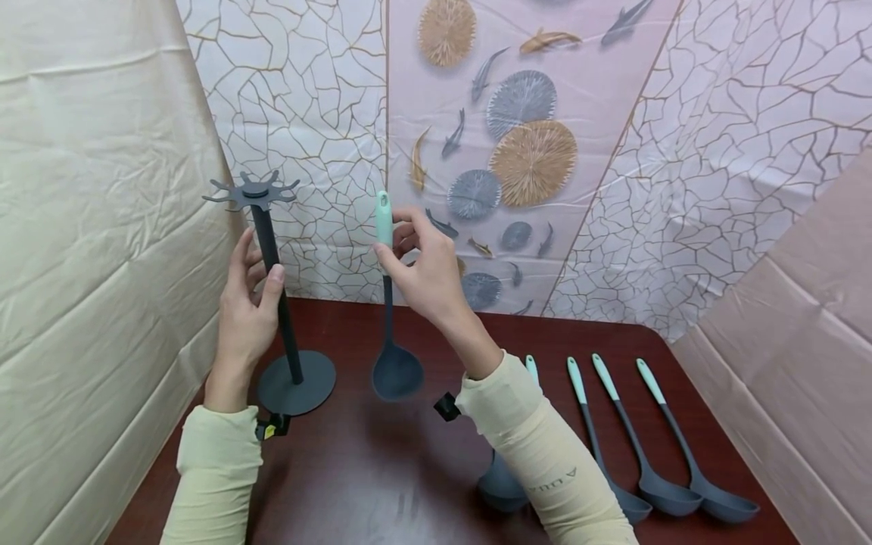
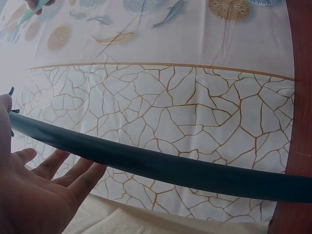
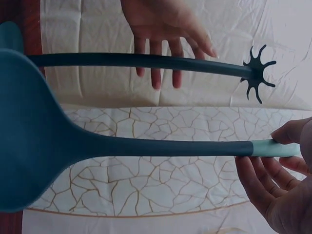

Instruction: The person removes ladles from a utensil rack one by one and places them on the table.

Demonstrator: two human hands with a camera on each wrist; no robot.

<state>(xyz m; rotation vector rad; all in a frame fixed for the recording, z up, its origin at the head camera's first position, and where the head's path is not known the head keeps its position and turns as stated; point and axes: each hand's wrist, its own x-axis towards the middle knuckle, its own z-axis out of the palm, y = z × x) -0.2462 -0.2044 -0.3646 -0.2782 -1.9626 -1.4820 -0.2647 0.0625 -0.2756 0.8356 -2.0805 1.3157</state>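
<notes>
My right hand (image 1: 431, 265) pinches the mint handle of a dark grey ladle (image 1: 397, 372), which hangs upright above the table with its bowl down. The right wrist view shows thumb and fingers on that handle (image 3: 265, 148). To the left a dark utensil stand (image 1: 286, 325) rises from a round base, with a ring of hooks (image 1: 256, 194) at its top. My left hand (image 1: 248, 322) is at the stand's pole, fingers extended behind it and thumb in front. Whether the fingers touch the pole (image 2: 146, 158) I cannot tell. Nothing hangs on the visible hooks.
Several more ladles with mint handles lie on the dark red table (image 1: 327, 484) at the right, among them the rightmost ladle (image 1: 725, 503). My right sleeve partly covers another ladle (image 1: 502, 484). Patterned cloth (image 1: 306, 98) hangs behind the table; plain cloth flanks both sides.
</notes>
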